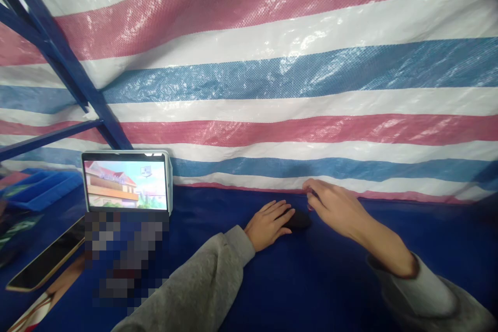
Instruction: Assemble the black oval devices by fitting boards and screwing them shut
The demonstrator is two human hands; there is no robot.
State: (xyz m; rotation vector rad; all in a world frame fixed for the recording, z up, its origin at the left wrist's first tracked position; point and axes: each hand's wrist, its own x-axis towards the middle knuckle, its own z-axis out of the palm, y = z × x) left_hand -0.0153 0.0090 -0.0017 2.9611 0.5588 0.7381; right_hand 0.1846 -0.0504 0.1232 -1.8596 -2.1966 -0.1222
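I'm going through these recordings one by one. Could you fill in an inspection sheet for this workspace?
Surface: dark blue tabletop.
Job's things: a rounded dark object; a small reddish bit by the right fingertips, too small to identify.
Clutter: at left, a lit tablet, a dark-screened phone and a blue tray; part of this area is pixelated.
Hands: left hand touches the dark object, fingers extended; right hand beside it, fingers bent, grip unclear.
Cables: nothing seen.
Surroundings: striped sheeting behind, blue frame at left.
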